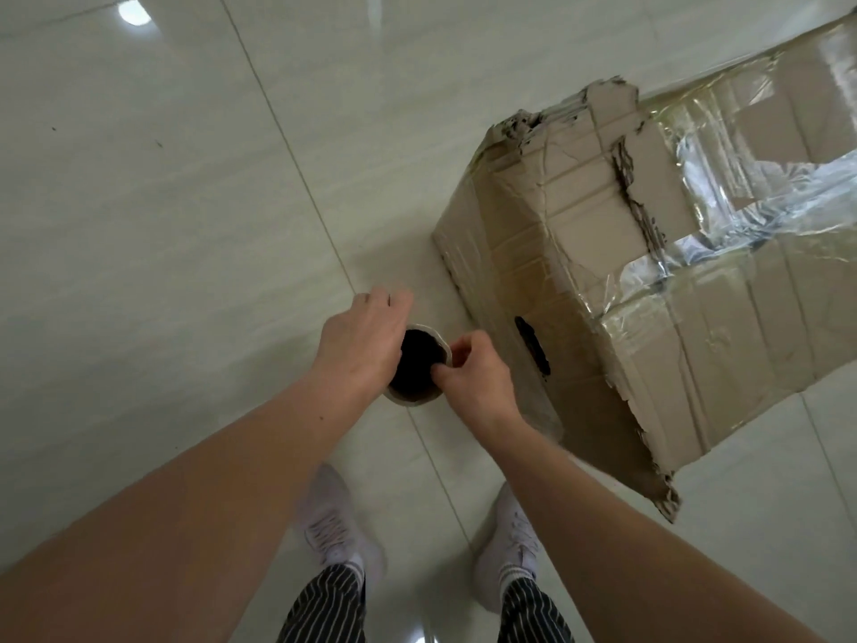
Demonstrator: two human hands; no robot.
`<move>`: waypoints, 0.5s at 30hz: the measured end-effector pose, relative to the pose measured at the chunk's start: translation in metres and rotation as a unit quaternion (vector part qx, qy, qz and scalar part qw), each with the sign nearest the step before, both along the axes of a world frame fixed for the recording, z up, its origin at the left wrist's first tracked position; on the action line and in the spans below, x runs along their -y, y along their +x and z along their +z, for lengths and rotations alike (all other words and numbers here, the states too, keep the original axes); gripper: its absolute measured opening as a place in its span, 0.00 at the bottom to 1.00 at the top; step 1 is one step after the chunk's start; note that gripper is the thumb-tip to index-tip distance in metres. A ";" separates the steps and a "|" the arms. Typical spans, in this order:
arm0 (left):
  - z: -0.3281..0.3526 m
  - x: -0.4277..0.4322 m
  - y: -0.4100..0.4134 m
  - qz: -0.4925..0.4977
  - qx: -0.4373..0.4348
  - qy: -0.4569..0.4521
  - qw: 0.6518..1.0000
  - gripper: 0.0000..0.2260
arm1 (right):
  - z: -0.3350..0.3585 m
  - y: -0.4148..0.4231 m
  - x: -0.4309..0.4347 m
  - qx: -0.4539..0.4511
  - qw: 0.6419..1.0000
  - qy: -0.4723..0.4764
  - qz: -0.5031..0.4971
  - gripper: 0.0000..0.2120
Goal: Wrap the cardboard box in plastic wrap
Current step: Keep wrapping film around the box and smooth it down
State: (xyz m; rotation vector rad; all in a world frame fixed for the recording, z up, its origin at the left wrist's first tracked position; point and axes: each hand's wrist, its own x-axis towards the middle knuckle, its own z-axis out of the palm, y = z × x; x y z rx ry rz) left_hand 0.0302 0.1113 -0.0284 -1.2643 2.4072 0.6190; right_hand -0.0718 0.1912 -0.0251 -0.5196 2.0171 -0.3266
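Fingers: your left hand (361, 338) curls round the roll (410, 400); your right hand (482, 373) pinches its rim.
Roll: upright, core end-on to you.
Box: cardboard box (649, 271) on the floor (185, 178), just right, long axis running away rightward; right hand nearer.

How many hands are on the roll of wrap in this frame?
2. The left hand grips the roll of wrap on its left side. The right hand pinches its right rim, next to the cardboard box. Neither is hidden.
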 end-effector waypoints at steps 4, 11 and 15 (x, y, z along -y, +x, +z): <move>0.005 0.005 -0.016 -0.162 -0.008 -0.009 0.987 0.13 | -0.002 0.009 0.001 -0.016 0.999 -0.012 -0.048 0.10; 0.014 0.019 -0.031 -0.193 0.042 0.014 0.980 0.09 | -0.004 -0.002 0.002 0.013 0.997 -0.016 -0.074 0.10; 0.017 0.018 -0.034 -0.232 0.068 0.002 0.970 0.10 | -0.001 -0.006 0.005 0.019 0.997 -0.004 -0.075 0.09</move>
